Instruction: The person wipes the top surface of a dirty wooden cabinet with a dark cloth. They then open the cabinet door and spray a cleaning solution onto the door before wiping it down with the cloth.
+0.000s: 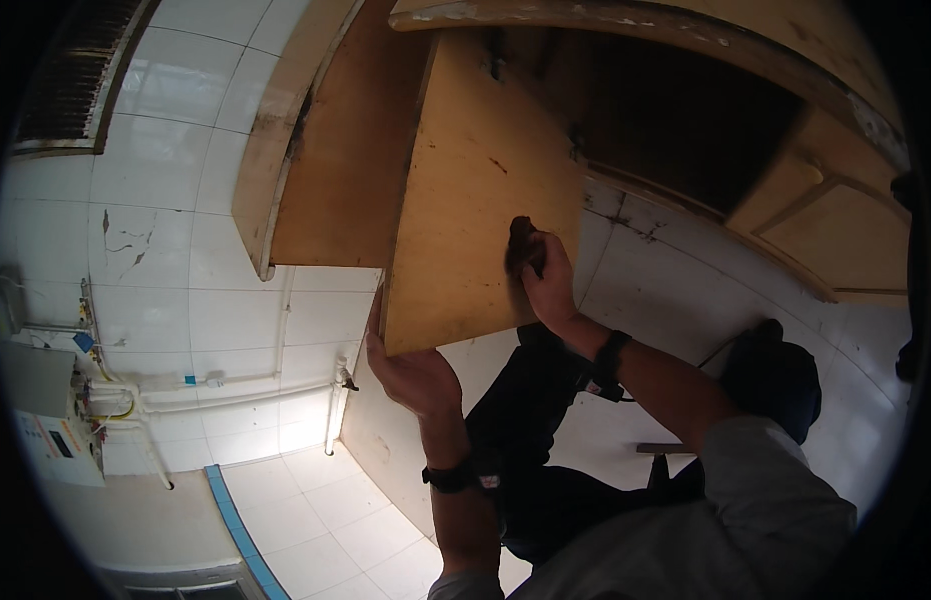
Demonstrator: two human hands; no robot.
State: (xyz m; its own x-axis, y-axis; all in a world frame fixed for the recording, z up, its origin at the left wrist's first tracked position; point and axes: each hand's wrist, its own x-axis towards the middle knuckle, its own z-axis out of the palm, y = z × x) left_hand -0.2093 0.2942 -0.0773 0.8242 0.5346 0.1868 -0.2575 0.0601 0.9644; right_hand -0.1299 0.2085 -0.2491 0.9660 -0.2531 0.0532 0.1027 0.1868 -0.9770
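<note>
A wooden cabinet door (465,187) stands swung out on its metal hinges, its stained inner face towards me. My left hand (416,375) grips the door's lower corner, with the fingers behind the panel partly hidden. In my right hand (551,281) is a dark brown, bunched cloth (521,244), pressed against the lower part of that inner face. Both wrists wear black straps. Behind the door's hinge side, the cabinet's interior (683,112) is in deep shadow.
Overhead runs a worn countertop edge (623,19). A second cabinet door (848,217) is at the right. White pipes (240,394) and a wall-mounted boiler (49,427) are on the tiled wall at left. A dark rounded object (773,382) lies on the floor near my right arm.
</note>
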